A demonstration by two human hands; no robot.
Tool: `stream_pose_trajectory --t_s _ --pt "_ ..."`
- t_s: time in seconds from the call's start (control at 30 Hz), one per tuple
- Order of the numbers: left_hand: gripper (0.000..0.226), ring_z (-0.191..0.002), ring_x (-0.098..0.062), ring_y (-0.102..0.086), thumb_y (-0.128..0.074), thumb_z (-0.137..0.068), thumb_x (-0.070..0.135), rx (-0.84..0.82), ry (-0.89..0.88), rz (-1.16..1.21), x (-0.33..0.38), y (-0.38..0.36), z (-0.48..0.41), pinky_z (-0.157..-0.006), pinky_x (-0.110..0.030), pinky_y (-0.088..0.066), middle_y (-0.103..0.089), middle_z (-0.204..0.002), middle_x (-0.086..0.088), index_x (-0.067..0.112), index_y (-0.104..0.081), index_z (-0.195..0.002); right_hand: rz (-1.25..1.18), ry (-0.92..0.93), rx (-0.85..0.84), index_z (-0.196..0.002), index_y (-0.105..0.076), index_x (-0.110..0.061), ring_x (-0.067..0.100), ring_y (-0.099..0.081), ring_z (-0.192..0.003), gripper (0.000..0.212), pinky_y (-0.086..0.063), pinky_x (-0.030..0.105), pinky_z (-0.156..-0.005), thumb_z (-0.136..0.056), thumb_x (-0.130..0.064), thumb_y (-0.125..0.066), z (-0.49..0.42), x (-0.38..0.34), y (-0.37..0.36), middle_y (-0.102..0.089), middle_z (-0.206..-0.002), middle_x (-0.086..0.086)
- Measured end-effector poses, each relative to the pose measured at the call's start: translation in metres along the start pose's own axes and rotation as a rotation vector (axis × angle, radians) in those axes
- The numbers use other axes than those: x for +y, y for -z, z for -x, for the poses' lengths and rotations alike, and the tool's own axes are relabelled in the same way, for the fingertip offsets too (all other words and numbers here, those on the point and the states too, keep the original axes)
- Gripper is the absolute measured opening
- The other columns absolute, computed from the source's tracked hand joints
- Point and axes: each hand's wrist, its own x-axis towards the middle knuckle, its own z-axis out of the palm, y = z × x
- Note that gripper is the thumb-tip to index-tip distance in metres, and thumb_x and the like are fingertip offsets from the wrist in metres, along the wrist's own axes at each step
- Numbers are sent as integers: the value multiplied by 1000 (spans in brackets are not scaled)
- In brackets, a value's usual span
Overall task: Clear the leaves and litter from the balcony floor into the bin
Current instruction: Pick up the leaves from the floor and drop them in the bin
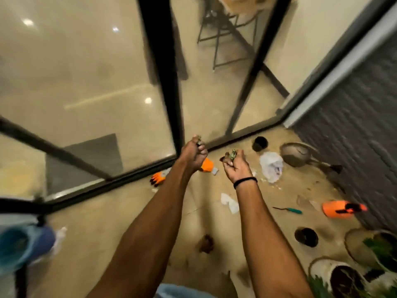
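Note:
Both my arms reach out over the beige balcony floor (133,211). My left hand (194,152) is curled round a small dark scrap of litter that pokes out at its fingertips. My right hand (234,166) grips a bunch of greenish leaves (232,155). On the floor lie a crumpled white tissue (229,202), a white plastic bag (271,166), a brown dry leaf clump (206,243) and small scraps near the wall. No bin is clearly visible; a blurred blue object (23,246) sits at the lower left.
Orange gloves lie by the glass door (160,178) and near the dark wall (341,208). A green-handled tool (289,210), black pots (260,143) (306,237), a metal bowl (297,154) and potted plants (348,276) crowd the right side. Black-framed glass doors (169,82) bound the left.

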Motion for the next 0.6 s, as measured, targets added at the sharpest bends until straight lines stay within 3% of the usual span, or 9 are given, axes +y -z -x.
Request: stream_pose_trajectory --t_s 0.17,0.23,0.4,0.6 --pt "35 -33 -3 -33 -33 -110 26 23 -91 210 79 135 59 -34 -18 -26 -37 -44 7 21 -40 -76 205 -70 -129 -73 -36 -22 8 -24 -35 34 -24 20 -39 -106 -32 -36 38 127 -75 -30 -55 -3" --pt "34 -32 -4 -34 -33 -110 26 50 -141 276 113 194 83 -34 -17 -26 -38 -43 7 21 -41 -77 234 -92 -176 -74 -36 -22 8 -25 -34 31 -23 20 -34 -105 -25 -37 59 184 -105 -31 -60 -2" --pt "35 -31 -3 -32 -34 -109 26 81 -262 417 193 335 161 -33 -16 -25 -38 -42 8 22 -43 -76 283 -199 -359 -69 -33 -18 7 -23 -28 40 -21 16 -30 -108 -23 -28 142 329 -182 -38 -40 -3" --pt "36 -32 -3 -33 -34 -110 23 194 -329 570 248 484 229 -34 -17 -23 -41 -46 6 20 -45 -76 376 -349 -428 -72 -37 -16 7 -30 -31 34 -21 17 -30 -105 -19 -34 199 484 -245 -38 -54 0"
